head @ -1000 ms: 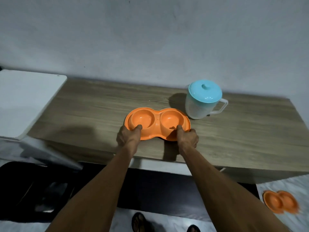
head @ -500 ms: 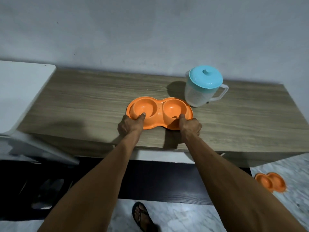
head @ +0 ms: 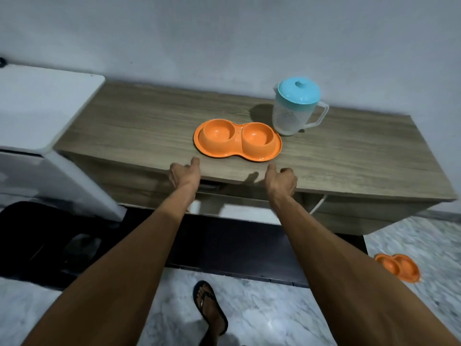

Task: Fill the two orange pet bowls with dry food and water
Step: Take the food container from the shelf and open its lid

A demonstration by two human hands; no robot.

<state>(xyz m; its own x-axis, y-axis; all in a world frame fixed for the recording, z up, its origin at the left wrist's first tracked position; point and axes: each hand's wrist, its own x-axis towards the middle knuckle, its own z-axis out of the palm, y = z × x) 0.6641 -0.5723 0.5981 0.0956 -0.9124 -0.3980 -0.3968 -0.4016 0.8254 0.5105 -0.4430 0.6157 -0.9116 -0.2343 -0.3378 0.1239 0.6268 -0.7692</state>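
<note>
- Wooden surface (head: 139, 136) against a grey wall carries the empty double bowl (head: 237, 141).
- Jug (head: 294, 107) touches it at 2 o'clock.
- Left hand (head: 184, 173) and right hand (head: 280, 179) hover at 6 o'clock, fingers loosely curled, empty.

You have a wood-grain tabletop (head: 139, 131) set against a pale wall (head: 224, 33), a white appliance (head: 37, 113) butting its left end, and below it a marbled floor (head: 274, 313) where your sandalled foot (head: 210, 308) stands.
</note>
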